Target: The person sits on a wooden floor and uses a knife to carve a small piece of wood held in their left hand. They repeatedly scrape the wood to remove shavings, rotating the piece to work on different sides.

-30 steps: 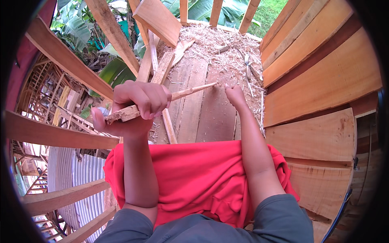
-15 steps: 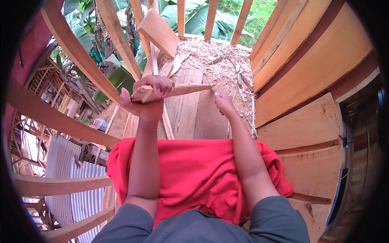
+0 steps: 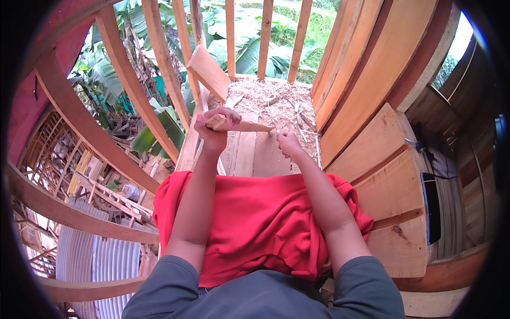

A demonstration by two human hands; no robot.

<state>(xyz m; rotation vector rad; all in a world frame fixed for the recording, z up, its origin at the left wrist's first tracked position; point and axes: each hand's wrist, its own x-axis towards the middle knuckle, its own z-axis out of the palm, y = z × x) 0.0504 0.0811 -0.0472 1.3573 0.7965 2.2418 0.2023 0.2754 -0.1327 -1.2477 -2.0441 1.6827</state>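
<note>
In front of me, above the red cloth (image 3: 255, 218) across my lap, my left hand (image 3: 214, 135) is closed around the thick end of a wooden stick (image 3: 249, 127). The stick lies roughly crosswise and narrows toward the right. At its narrow end my right hand (image 3: 290, 145) is closed on a thin tool (image 3: 274, 129), which touches or nearly touches the wood. The tool is too small here to tell its exact kind, and its handle is hidden in my fingers.
Wood shavings (image 3: 271, 98) cover the far end of the plank floor (image 3: 245, 154). A thick wooden block (image 3: 209, 72) leans at the left railing. Another tool (image 3: 298, 113) lies among the shavings. Wooden slats (image 3: 265, 40) rise ahead, and board walls (image 3: 366, 80) stand at the right.
The view has tilted upward, so the railing sits lower in it. My left hand and the stick's thick end appear farther right, closer to my right hand. Both grips stay the same.
</note>
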